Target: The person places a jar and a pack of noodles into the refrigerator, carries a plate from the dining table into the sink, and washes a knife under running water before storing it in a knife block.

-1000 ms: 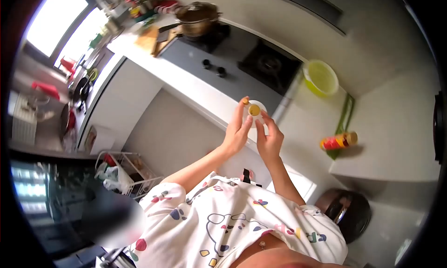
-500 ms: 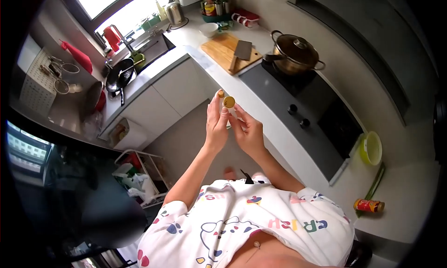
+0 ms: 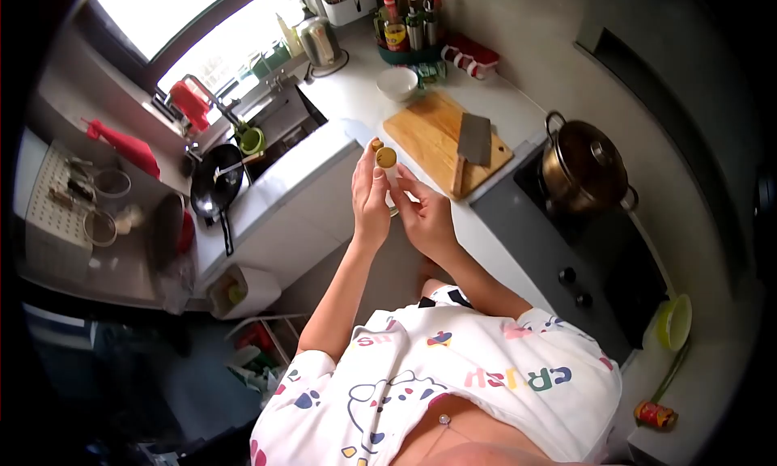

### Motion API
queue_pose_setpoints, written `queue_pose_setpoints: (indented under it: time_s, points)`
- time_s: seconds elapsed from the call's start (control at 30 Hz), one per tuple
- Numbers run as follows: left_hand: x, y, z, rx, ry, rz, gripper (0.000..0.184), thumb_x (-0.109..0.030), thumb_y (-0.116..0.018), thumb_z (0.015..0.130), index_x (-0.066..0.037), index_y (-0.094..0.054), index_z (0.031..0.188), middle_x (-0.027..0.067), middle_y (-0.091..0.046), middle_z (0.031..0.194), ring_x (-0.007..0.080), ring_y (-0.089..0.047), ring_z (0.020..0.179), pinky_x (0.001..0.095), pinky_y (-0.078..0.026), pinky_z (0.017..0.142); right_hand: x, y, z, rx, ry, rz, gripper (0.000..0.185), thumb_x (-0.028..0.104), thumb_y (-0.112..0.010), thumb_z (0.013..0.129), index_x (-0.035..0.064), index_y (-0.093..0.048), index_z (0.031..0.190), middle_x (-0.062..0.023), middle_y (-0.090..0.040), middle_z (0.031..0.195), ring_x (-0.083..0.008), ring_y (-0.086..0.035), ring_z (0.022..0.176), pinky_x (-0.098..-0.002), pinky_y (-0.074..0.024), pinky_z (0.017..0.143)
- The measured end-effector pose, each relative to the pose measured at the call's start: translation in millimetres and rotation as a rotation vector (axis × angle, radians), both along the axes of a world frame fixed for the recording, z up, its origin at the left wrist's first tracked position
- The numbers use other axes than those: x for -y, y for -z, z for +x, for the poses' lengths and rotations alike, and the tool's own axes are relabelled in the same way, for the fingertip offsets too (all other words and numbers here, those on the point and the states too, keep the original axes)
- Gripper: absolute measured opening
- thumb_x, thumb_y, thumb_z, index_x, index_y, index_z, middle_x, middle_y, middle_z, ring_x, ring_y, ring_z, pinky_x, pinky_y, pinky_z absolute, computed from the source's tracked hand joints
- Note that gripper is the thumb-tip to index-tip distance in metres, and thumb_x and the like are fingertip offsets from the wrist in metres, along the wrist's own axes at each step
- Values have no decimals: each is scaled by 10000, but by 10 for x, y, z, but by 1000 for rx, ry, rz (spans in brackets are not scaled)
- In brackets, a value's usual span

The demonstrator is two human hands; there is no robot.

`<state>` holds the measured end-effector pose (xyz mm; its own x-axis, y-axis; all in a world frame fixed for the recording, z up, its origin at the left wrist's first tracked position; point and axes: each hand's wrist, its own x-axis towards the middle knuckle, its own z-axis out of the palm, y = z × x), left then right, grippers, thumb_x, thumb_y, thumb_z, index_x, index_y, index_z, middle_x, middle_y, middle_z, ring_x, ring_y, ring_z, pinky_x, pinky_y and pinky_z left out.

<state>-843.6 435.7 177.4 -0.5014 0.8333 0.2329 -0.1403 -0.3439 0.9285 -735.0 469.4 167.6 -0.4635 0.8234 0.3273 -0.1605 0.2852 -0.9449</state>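
Both hands are raised together before my chest. My left hand (image 3: 371, 211) is closed around a container with a round gold lid (image 3: 386, 157). A smaller gold-brown cap (image 3: 377, 144) shows at its fingertips. My right hand (image 3: 426, 223) is at the right side of the same container, fingers bent inward. Between the palms a pale, partly see-through thing shows; its shape is mostly hidden by the fingers.
Beyond the hands lie a wooden board (image 3: 425, 134) with a cleaver (image 3: 474, 140) and a white bowl (image 3: 397, 84). A lidded pot (image 3: 583, 165) stands on the hob (image 3: 526, 239) at right. A black pan (image 3: 216, 182) is by the sink at left; a green basin (image 3: 674, 322) is far right.
The view has swung left toward the sink and window, so the hob, basin and red-labelled jar now appear further right and lower. Both hands stay together around the gold-lidded container.
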Motion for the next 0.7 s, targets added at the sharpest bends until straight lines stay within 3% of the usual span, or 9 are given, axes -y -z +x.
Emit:
queue_pose_setpoints:
  time_s: [0.03, 0.1, 0.2, 0.23, 0.27, 0.4, 0.57, 0.6, 0.7]
  points:
    - [-178, -113, -121, 145, 23, -17, 496, -223, -384, 1013, -19, -331, 1462, 99, -404, 1457, 215, -370, 1342, 332, -269, 1110, -207, -14, -130, -6, 1, 26, 260, 78, -580, 925, -47, -629, 1147, -183, -703, 967, -254, -664, 1027, -283, -531, 740]
    - [-559, -17, -451, -233, -11, -38, 504, -236, -389, 1011, -16, -333, 1461, 100, -397, 1464, 221, -359, 1352, 337, -253, 1119, -558, -24, -394, -17, 6, 64, 222, 81, -580, 927, -26, -658, 1106, -190, -701, 967, -293, -602, 1154, -297, -528, 770]
    - [-1067, -111, -868, 133, 85, -32, 507, -240, -401, 1001, -19, -350, 1455, 100, -400, 1464, 223, -348, 1363, 336, -243, 1122, -1072, -70, -800, -48, 13, 34, 198, 79, -575, 929, -15, -676, 1071, -213, -691, 982, -317, -528, 1230, -311, -524, 803]
    - [-1209, -95, -966, -35, 49, -60, 505, -252, -403, 1005, -16, -358, 1449, 113, -424, 1432, 226, -395, 1318, 336, -296, 1087, -1198, -71, -913, -50, 13, 16, 191, 78, -574, 929, -12, -682, 1059, -221, -687, 986, -325, -504, 1255, -316, -523, 814]
    - [-1350, -78, -1065, -200, 4, -86, 504, -264, -404, 1009, -12, -366, 1444, 126, -449, 1400, 228, -442, 1273, 337, -349, 1053, -1320, -66, -1025, -49, 19, 18, 191, 77, -573, 930, -13, -682, 1057, -221, -687, 985, -325, -502, 1257, -318, -523, 815]
    - [-1939, 55, -1615, -182, 22, -36, 495, -252, -406, 1000, -14, -382, 1434, 101, -477, 1366, 190, -479, 1170, 297, -387, 978, -1840, -110, -1543, -42, 59, 22, 189, 77, -566, 933, -21, -680, 1047, -223, -687, 973, -327, -508, 1252, -327, -524, 819]
    - [-2783, 159, -2502, -195, 112, -80, 509, -267, -422, 998, -13, -375, 1436, 74, -489, 1336, 171, -474, 1150, 288, -359, 993, -2686, 32, -2336, 95, 70, 70, 201, 78, -589, 923, -50, -669, 1056, -178, -705, 965, -272, -525, 1258, -294, -504, 827]
    - [-3000, 219, -2687, -104, 167, -62, 563, -347, -460, 969, -42, -392, 1438, 61, -485, 1361, 179, -414, 1260, 300, -251, 1077, -2895, 140, -2543, 86, 111, 99, 211, 102, -590, 930, -48, -668, 1056, -176, -709, 919, -249, -621, 1133, -280, -507, 782]
    - [-3770, 437, -3396, -194, 215, -75, 521, -258, -408, 998, -28, -339, 1461, 83, -471, 1381, 182, -424, 1226, 295, -269, 1065, -3633, 418, -3191, 109, 226, 194, 219, 121, -595, 937, -52, -669, 1050, -158, -714, 908, -208, -685, 941, -273, -511, 750]
